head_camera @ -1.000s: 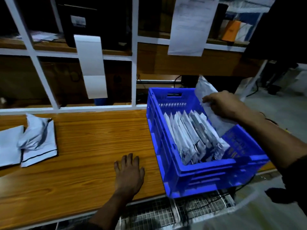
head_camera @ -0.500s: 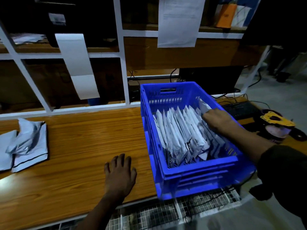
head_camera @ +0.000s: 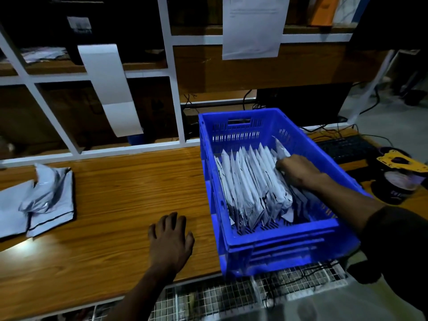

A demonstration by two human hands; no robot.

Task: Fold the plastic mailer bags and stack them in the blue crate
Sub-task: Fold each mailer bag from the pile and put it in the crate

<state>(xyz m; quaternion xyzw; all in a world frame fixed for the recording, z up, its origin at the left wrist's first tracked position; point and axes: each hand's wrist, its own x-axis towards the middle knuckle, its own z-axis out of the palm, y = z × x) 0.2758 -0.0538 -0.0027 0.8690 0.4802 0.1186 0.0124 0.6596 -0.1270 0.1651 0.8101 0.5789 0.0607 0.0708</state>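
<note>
A blue crate [head_camera: 281,237] stands on the wooden table [head_camera: 111,205] to the right. Inside it, several folded grey mailer bags [head_camera: 250,186] stand on edge in a row. My right hand [head_camera: 298,170] is inside the crate at the right end of the row, its fingers curled round the last folded bag [head_camera: 281,148], which it holds against the others. My left hand [head_camera: 170,239] rests flat on the table left of the crate, fingers spread. Unfolded grey mailer bags [head_camera: 44,200] lie at the table's left edge, one crumpled on top.
White shelf frames rise behind the table, hung with a paper strip [head_camera: 108,89] and a printed sheet [head_camera: 253,26]. A black keyboard [head_camera: 345,148] and a tape roll in a yellow dispenser [head_camera: 400,174] lie right of the crate. Wire mesh [head_camera: 231,295] runs below the table's front edge.
My right hand carried a folded bag down into the crate and now holds it at the right end of the row. The left hand stayed on the table.
</note>
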